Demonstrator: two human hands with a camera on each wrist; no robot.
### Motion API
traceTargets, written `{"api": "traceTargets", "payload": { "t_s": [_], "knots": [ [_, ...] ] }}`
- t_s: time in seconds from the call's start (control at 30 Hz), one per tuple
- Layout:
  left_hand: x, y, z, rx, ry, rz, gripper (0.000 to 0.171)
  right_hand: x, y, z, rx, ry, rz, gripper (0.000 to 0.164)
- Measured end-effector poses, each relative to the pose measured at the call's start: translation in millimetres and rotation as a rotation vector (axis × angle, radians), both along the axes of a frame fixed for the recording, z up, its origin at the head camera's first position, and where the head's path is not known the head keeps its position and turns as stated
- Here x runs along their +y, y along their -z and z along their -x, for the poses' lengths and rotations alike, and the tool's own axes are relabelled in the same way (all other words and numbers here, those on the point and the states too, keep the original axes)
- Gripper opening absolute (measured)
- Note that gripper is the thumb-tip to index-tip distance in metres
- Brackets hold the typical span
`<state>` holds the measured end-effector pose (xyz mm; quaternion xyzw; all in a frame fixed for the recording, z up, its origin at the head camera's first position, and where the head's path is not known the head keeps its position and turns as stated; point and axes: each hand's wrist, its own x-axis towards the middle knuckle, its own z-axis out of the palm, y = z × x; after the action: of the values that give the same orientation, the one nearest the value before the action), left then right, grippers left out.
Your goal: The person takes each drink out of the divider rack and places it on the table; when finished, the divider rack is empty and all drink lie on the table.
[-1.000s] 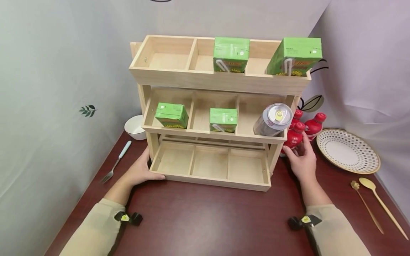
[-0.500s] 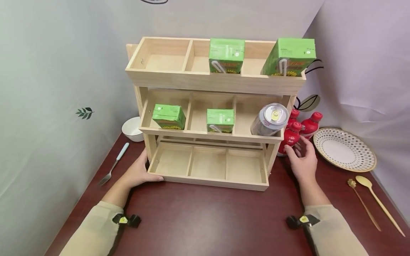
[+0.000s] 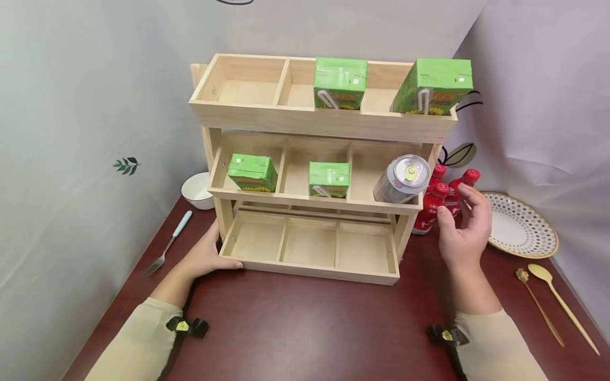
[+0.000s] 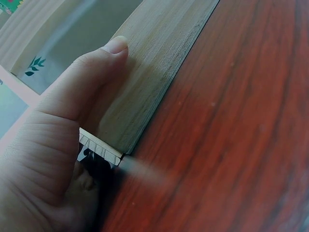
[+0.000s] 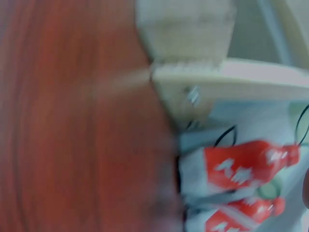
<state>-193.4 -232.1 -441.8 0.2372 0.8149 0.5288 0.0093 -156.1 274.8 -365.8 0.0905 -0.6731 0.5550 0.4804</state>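
Observation:
A three-tier wooden shelf [image 3: 324, 124] stands in the middle of the table. At its lower left corner my left hand [image 3: 207, 254] grips the bottom tray, thumb along the front board [image 4: 145, 72] and the other fingers hidden behind the side. My right hand [image 3: 467, 233] is raised beside the shelf's right end, fingers loosely bent and nothing in them. Just left of it stand red bottles [image 3: 425, 209], upright and close together by the shelf. In the right wrist view, two bottles [image 5: 241, 164] show beyond the shelf's side post, with only a sliver of finger at the edge.
Green drink cartons [image 3: 340, 82] stand on the top and middle tiers. A silver can [image 3: 402, 180] leans in the middle tier's right compartment. Left lie a white bowl [image 3: 196, 190] and a fork [image 3: 169, 243]; right, a dotted plate [image 3: 524, 225] and two gold spoons [image 3: 567, 304].
My right hand has let go of the front red bottle and moved right, away from it. The left hand keeps its place on the shelf.

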Motion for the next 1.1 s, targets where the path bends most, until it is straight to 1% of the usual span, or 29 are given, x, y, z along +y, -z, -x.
{"api": "traceTargets", "payload": {
  "t_s": [0.1, 0.2, 0.37, 0.47, 0.53, 0.63, 0.7, 0.87, 0.9, 1.0, 1.1],
  "knots": [
    [1, -0.6, 1.6, -0.003, 0.003, 0.007, 0.127, -10, -9.7, -3.2, 0.080, -0.090, 0.027, 0.048],
    [1, -0.7, 2.4, -0.006, 0.007, 0.005, 0.128, -21, -17.2, -5.3, 0.145, -0.192, 0.097, 0.051],
    [1, -2.2, 3.7, -0.001, 0.010, 0.003, 0.128, -35, -27.4, -5.7, 0.236, -0.320, 0.189, 0.058],
    [1, -2.3, 2.6, -0.002, 0.001, 0.006, 0.129, -43, -33.0, -3.5, 0.243, -0.365, 0.206, 0.061],
    [1, -1.7, 1.5, -0.009, -0.003, 0.006, 0.129, -46, -36.4, -1.8, 0.228, -0.405, 0.212, 0.063],
    [1, -0.2, 0.2, -0.020, -0.003, 0.008, 0.128, -52, -41.1, -0.8, 0.198, -0.426, 0.193, 0.065],
    [1, 0.5, 0.1, -0.022, -0.002, 0.008, 0.128, -55, -44.2, -1.1, 0.185, -0.427, 0.178, 0.067],
    [1, 1.0, 2.0, -0.004, 0.006, -0.001, 0.129, -63, -53.0, -3.2, 0.129, -0.357, 0.099, 0.068],
    [1, 1.0, 2.4, -0.002, 0.009, -0.003, 0.129, -65, -54.5, -3.5, 0.110, -0.326, 0.055, 0.070],
    [0, 0.7, 2.5, -0.002, 0.008, 0.003, 0.130, -70, -57.4, -5.0, 0.054, -0.188, -0.137, 0.076],
    [0, 0.1, 2.0, -0.001, 0.006, 0.009, 0.130, -73, -57.3, -6.7, 0.045, -0.067, -0.269, 0.080]
  ]
}}
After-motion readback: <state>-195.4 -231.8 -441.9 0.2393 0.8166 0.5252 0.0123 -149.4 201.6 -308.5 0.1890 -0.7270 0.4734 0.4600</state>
